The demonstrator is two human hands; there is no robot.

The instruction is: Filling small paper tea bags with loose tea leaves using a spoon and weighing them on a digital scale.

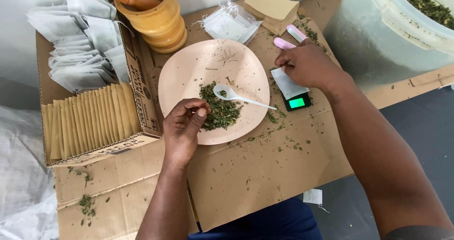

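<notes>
A pale pink plate (pixel 189 69) lies on flattened cardboard, carrying a heap of dried green leaves (pixel 220 113) and a white plastic spoon (pixel 236 97). My left hand (pixel 185 126) rests at the plate's near edge, thumb and fingers pinched together beside the leaves. Whether it holds a pinch of leaves I cannot tell. My right hand (pixel 305 64) is curled over a white tea bag (pixel 288 84) lying on a small black pocket scale (pixel 297 101) with a lit green display, to the right of the plate.
A cardboard box (pixel 142 79) on the left holds white filled bags and a row of tan envelopes. A wooden mortar with pestle (pixel 158 20), a packet of empty bags (pixel 229 24), tan sachets (pixel 272 5) and a big translucent tub of leaves (pixel 388 31) stand behind.
</notes>
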